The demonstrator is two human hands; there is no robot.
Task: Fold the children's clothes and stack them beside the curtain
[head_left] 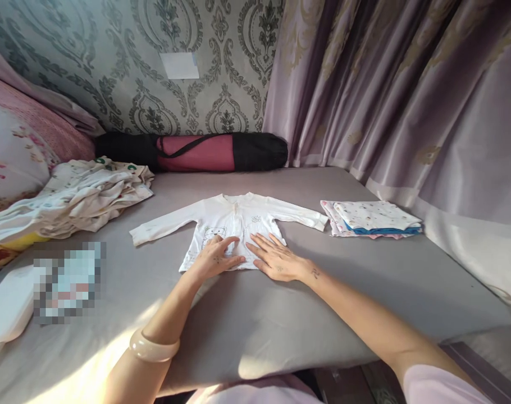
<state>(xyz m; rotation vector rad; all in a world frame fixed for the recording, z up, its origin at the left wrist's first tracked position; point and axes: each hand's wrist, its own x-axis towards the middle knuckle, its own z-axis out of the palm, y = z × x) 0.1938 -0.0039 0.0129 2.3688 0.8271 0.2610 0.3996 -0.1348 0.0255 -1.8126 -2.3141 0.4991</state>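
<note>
A small white long-sleeved baby shirt (232,216) lies spread flat on the grey bed sheet (306,314), its collar away from me and both sleeves stretched out to the sides. Printed animal drawings show on its front. My left hand (215,259) rests on the lower left front, thumb held apart from the fingers; some fingers are partly hidden. On the lower right front my right hand (276,261) lies palm down with its fingers spread. Neither hand grips the cloth. The right sleeve's cuff reaches close to a stack of folded clothes (375,216).
Crumpled light clothes (91,193) lie in a heap at the left, against a flowered pillow (11,146). A black and red roll bag (196,152) lies along the wall. A white object (13,303) and a blurred-out item (72,280) are at the near left. Curtains (365,84) hang at the right.
</note>
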